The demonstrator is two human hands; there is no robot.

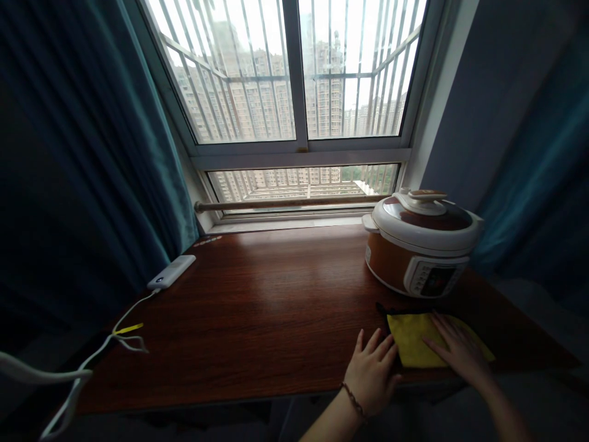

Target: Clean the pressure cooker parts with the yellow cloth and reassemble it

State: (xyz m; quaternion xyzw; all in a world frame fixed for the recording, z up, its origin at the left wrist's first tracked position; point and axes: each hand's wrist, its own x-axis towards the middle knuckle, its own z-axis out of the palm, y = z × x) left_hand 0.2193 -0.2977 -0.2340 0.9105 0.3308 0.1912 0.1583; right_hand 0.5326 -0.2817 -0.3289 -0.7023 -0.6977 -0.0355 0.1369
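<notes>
A yellow cloth point(411, 341) lies flat near the front edge of the brown wooden table point(276, 307), with a dark edge showing along its far side. My right hand point(458, 347) rests on top of the cloth, fingers stretched out. Just left of the cloth, my left hand point(372, 368) lies on the table's front edge with its fingers spread. Its fingertips come close to the cloth's left side; whether they touch it I cannot tell. A bracelet point(353, 399) circles my left wrist.
Behind the cloth stands a white and brown electric cooker point(391, 264) with its lid on. At the left are a white power bank point(172, 272) and a white cable point(99, 350) with a yellow tie point(129, 329). Blue curtains point(151, 159) flank the barred window point(301, 150).
</notes>
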